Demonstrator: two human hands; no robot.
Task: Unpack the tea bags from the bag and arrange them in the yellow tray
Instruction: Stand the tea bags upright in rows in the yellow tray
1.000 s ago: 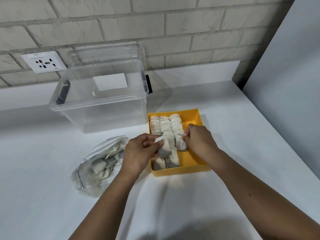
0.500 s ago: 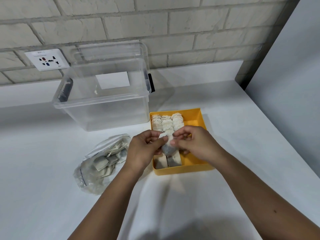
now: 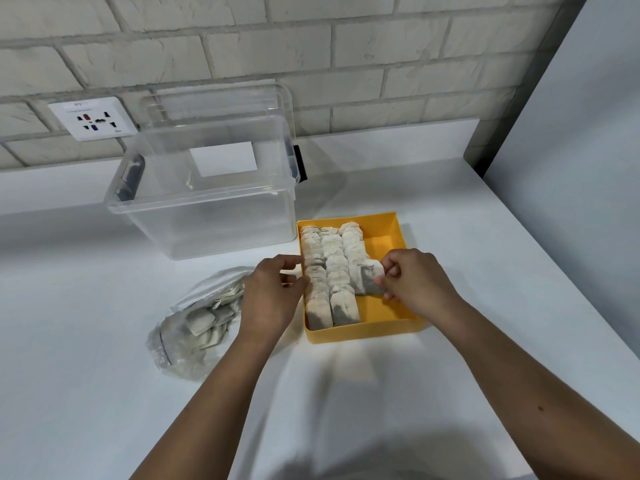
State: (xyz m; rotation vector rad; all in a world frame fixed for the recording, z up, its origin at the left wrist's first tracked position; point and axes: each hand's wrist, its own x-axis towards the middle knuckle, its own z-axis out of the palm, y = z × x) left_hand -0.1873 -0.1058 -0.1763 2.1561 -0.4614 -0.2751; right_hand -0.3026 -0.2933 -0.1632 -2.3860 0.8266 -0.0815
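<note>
Tea bag (image 3: 370, 279): pinched by right hand (image 3: 412, 282) between thumb and fingertips, at the right row's near end in yellow tray (image 3: 360, 332).
Left hand (image 3: 273, 296): fingers loosely curled, holding nothing, beside tray's left wall.
Bag (image 3: 194, 327): lies left of tray.

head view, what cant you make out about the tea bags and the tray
- Plastic bag: how many are left inside; head view, crumpled cloudy film and the left hand cover them.
- Yellow tray: floor at its near right; head view, the right hand covers it.
- Held tea bag: its right edge; head view, the same hand covers it.
- Wall socket: label print; head view, too small.
</note>
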